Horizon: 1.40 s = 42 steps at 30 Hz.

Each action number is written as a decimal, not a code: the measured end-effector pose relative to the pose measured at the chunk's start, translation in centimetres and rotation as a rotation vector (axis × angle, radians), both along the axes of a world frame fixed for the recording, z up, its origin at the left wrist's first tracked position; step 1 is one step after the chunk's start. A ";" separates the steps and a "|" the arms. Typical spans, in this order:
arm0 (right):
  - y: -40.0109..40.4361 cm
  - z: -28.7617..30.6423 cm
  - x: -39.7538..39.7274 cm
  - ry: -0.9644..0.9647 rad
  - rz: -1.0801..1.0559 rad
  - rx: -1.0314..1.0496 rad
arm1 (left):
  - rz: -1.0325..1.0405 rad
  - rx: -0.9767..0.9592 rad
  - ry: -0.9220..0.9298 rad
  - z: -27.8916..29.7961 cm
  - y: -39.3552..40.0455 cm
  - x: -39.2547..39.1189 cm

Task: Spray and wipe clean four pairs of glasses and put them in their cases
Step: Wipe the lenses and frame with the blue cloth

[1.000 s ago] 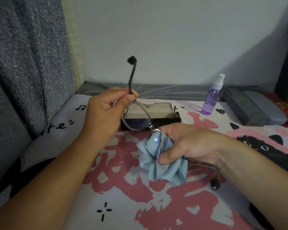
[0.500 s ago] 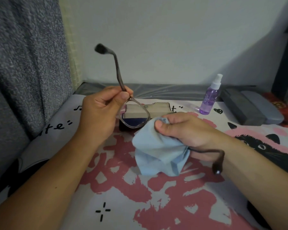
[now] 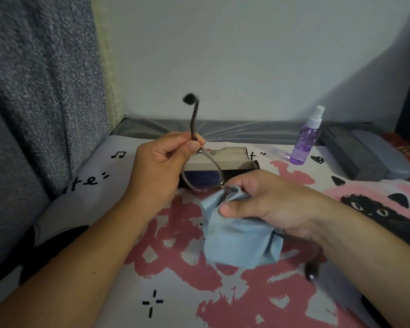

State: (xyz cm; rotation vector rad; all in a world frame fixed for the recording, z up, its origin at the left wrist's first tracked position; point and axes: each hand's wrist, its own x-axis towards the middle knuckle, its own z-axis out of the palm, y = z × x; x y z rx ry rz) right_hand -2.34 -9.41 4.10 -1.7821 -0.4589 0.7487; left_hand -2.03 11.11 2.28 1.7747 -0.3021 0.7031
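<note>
My right hand pinches the blue cloth around one lens of the glasses, the cloth bunched and hanging below my fingers, with one temple arm running out under my wrist. My left hand pinches the frame at the other hinge, its temple arm pointing up. Behind the glasses an open case lies on the printed sheet; farther right stand a purple spray bottle and two closed grey cases.
</note>
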 end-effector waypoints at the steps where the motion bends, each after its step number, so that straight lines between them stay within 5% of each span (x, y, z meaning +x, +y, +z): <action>1: -0.2 0.3 0.1 0.016 -0.009 0.041 | 0.003 0.003 -0.003 0.0 0.0 0.0; 7: -0.9 1.0 0.8 0.208 -0.106 0.338 | -0.039 0.128 -0.084 0.4 0.2 -0.5; 13: -0.5 0.0 0.9 0.164 0.068 0.341 | -0.215 0.211 -0.097 -0.1 -1.8 -1.2; 18: -1.0 0.2 0.8 0.314 0.270 0.287 | -0.281 0.177 -0.106 0.0 -1.7 -1.4; 24: 0.0 0.0 0.2 0.157 -0.002 0.194 | -0.261 0.149 -0.049 -0.3 -1.8 -1.2; 29: 0.7 0.0 -0.4 0.177 -0.152 0.355 | -0.236 0.125 -0.037 -0.3 -1.9 -1.3; 35: 1.6 -0.1 -0.9 0.355 -0.103 0.421 | -0.269 0.243 -0.116 -0.5 -2.2 -1.2; 42: 1.2 -0.4 -0.7 0.192 -0.060 0.325 | -0.267 0.200 -0.078 -0.4 -1.9 -0.9</action>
